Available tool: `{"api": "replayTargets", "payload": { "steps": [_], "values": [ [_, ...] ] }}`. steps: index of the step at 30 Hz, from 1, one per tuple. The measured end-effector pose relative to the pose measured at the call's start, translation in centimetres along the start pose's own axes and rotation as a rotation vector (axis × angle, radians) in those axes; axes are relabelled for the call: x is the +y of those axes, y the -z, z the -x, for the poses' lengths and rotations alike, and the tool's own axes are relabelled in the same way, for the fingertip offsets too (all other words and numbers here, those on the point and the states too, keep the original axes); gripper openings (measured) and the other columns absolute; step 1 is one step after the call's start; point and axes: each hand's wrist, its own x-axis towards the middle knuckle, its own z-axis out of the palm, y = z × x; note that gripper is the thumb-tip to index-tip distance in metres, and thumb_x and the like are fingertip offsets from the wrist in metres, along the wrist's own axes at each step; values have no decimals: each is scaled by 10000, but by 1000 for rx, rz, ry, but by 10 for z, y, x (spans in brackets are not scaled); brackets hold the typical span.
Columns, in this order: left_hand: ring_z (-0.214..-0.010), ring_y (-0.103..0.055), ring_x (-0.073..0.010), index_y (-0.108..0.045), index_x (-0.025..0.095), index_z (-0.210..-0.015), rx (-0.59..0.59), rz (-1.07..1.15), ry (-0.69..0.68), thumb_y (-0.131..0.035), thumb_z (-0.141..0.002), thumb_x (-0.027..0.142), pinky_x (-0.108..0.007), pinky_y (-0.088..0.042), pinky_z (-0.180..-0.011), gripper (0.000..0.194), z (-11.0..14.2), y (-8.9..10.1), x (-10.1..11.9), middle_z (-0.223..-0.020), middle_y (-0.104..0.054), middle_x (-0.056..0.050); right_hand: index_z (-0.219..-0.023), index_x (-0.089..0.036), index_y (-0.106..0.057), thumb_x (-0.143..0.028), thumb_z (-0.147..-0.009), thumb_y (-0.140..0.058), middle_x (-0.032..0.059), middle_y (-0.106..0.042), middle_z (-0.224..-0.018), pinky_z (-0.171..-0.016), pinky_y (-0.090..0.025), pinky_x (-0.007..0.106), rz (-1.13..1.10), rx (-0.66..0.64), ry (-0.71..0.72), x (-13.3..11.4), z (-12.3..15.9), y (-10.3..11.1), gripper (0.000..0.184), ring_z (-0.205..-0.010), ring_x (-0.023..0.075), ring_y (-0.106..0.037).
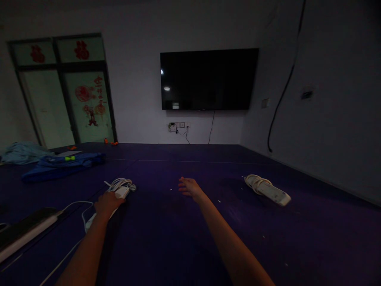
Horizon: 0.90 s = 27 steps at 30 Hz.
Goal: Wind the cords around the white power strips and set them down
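Note:
My left hand (107, 204) is closed around a white power strip (122, 193) that lies on the dark purple surface (166, 238). At the strip's far end is its coiled white cord (120, 183), with a plug beside it. Over the middle of the surface, my right hand (190, 188) reaches out with its fingers apart and nothing in them. To the right lies a second white power strip (272, 192), its cord wound around one end.
At the left lie a blue cloth (59, 165), a pale blue cloth (25, 153) and a long white-edged object (28, 236) with a cable. Small white scraps dot the surface. A television (210, 79) hangs on the far wall; a black cable (282, 97) dangles at right.

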Motion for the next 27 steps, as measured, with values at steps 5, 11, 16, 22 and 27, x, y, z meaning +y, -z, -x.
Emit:
{"api": "replayTargets", "payload": {
  "steps": [5,11,16,22,27],
  "values": [
    [-1010,-594,-368,-634,112,-1062,14,-10,15,-500,-681,602,-426,-453,-753,635,4,-1,1,-1095,-642,-212,-985,-138,-624,-357,-900,-501,102,-683,-899,-643,-463,251,-37,19,37,-14,4,11,265,-651,120,-630],
    [-1041,-527,-390,-651,95,-1022,314,-96,6,-438,-766,578,-473,-387,-799,586,30,7,20,-1101,-628,-199,-1001,-146,-622,-339,-911,-478,115,-694,-966,-677,-491,251,-120,92,140,-47,17,46,258,-711,126,-650],
    [-1064,-516,-321,-636,155,-1048,483,8,-311,-410,-850,474,-439,-362,-875,439,61,17,70,-1099,-639,-130,-1003,-156,-634,-326,-907,-458,104,-713,-941,-682,-508,264,-226,225,280,-73,32,87,263,-730,145,-669],
    [-980,-542,-279,-645,162,-954,431,166,-880,-424,-881,435,-411,-380,-834,359,124,10,160,-997,-660,-110,-924,-138,-650,-286,-872,-481,80,-728,-801,-601,-505,235,-375,415,428,-89,54,110,230,-619,128,-653],
    [-930,-560,-232,-635,180,-949,472,360,-1073,-433,-898,326,-416,-370,-879,255,159,-36,187,-945,-675,-77,-984,-127,-643,-376,-849,-461,105,-722,-871,-608,-510,255,-183,571,527,-79,53,126,337,-650,141,-653]
  ]
}}
